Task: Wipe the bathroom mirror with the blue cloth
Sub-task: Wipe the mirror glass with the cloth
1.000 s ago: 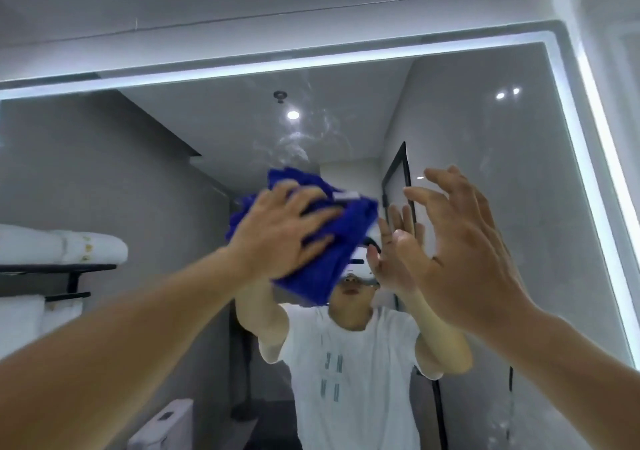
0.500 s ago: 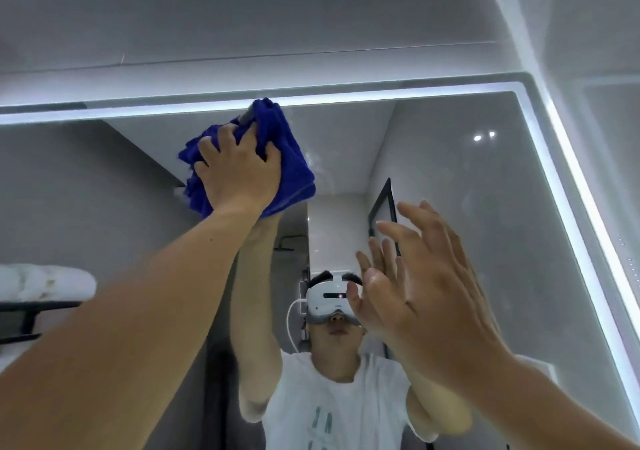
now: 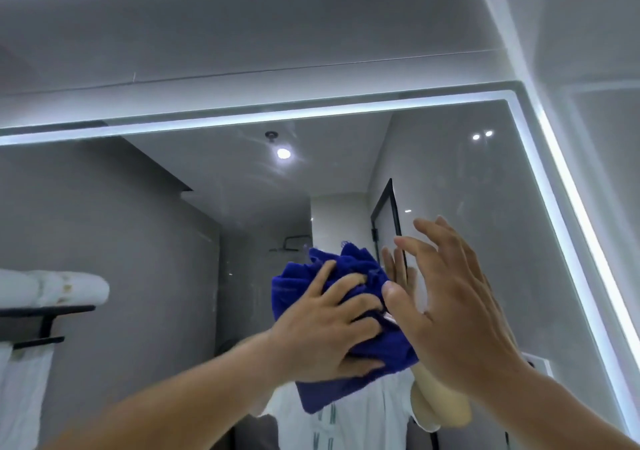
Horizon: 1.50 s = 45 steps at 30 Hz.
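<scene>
Our left hand (image 3: 325, 328) presses a bunched blue cloth (image 3: 349, 332) against the bathroom mirror (image 3: 485, 207) at lower centre of the frame, fingers spread and curled into its folds. Just beside it, our right hand (image 3: 457, 314) is raised with fingers straight and apart, holding nothing; whether its fingertips touch the glass we cannot tell.

The cloth looks soft, light and thick-piled, so we judge it will crumple and slide easily under the palm. It is best held as now, gathered in the middle, with a loose corner hanging below the hand. The glass is hard and smooth, and likely needs only even, moderate pressure.

Beyond the hands, faint streaks show in the upper centre of the mirror near a reflected ceiling light (image 3: 283, 153). A lit strip (image 3: 568, 214) frames the top and right edges. At the left edge of the frame, reflected rolled white towels (image 3: 52, 288) sit on a dark rack (image 3: 45, 311).
</scene>
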{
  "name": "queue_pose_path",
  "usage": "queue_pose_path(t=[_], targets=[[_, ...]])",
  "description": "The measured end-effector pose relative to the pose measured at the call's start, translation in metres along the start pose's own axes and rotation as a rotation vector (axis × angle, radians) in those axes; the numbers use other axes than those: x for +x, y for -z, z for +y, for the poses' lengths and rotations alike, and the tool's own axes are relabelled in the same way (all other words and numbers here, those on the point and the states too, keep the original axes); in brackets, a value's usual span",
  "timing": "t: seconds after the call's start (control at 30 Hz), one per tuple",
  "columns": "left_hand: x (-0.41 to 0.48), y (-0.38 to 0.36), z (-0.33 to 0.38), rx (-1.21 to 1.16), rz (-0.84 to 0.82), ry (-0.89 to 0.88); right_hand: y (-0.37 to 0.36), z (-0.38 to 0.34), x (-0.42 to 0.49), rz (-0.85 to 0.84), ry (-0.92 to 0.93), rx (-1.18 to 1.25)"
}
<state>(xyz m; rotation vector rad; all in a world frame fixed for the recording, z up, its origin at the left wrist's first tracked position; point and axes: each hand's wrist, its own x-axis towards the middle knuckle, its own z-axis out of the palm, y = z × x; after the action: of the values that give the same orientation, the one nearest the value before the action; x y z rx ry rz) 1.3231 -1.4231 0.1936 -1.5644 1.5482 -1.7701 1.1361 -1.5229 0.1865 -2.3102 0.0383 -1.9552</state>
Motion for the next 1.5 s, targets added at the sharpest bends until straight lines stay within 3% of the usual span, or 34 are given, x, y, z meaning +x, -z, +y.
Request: queue_pose_path(t=[0.07, 0.1, 0.23, 0.4, 0.7, 0.8, 0.9, 0.93, 1.0, 1.1, 1.23, 1.37, 1.5], targets=[[0.012, 0.009, -0.032, 0.042, 0.046, 0.058, 0.007, 0.000, 0.005, 0.003, 0.021, -0.006], [0.022, 0.014, -0.054, 0.042, 0.088, 0.167, 0.010, 0.001, 0.007, 0.012, 0.030, -0.008], [0.067, 0.038, -0.130, -0.040, 0.135, 0.832, 0.022, 0.007, 0.005, 0.055, 0.064, -0.040], [0.134, 0.042, -0.102, -0.205, 0.252, 1.225, 0.030, 0.027, -0.003, 0.089, 0.047, -0.047], [0.132, 0.015, 0.055, -0.150, 0.094, 0.849, 0.026, 0.044, -0.024, 0.051, -0.079, -0.034], [0.098, 0.008, 0.065, -0.045, 0.056, 0.578, 0.031, 0.048, -0.025, 0.048, -0.091, -0.025], [0.084, 0.011, 0.031, 0.051, 0.037, 0.324, 0.037, 0.054, -0.021, 0.062, -0.087, -0.040], [0.086, 0.015, 0.011, 0.106, 0.033, 0.321, 0.039, 0.056, -0.020, 0.074, -0.086, -0.042], [0.100, 0.025, -0.038, 0.143, 0.072, 0.490, 0.041, 0.061, -0.019, 0.093, -0.084, -0.051], [0.115, 0.035, -0.095, 0.007, 0.115, 0.734, 0.043, 0.070, -0.020, 0.099, -0.077, -0.062], [0.113, 0.025, -0.069, -0.037, 0.237, 0.794, 0.044, 0.083, -0.021, 0.112, -0.116, -0.075], [0.089, 0.012, 0.003, -0.067, 0.241, 0.749, 0.038, 0.090, -0.030, 0.118, -0.164, -0.033], [0.049, -0.008, 0.095, -0.083, 0.164, 0.477, 0.033, 0.095, -0.057, 0.138, -0.212, 0.019]])
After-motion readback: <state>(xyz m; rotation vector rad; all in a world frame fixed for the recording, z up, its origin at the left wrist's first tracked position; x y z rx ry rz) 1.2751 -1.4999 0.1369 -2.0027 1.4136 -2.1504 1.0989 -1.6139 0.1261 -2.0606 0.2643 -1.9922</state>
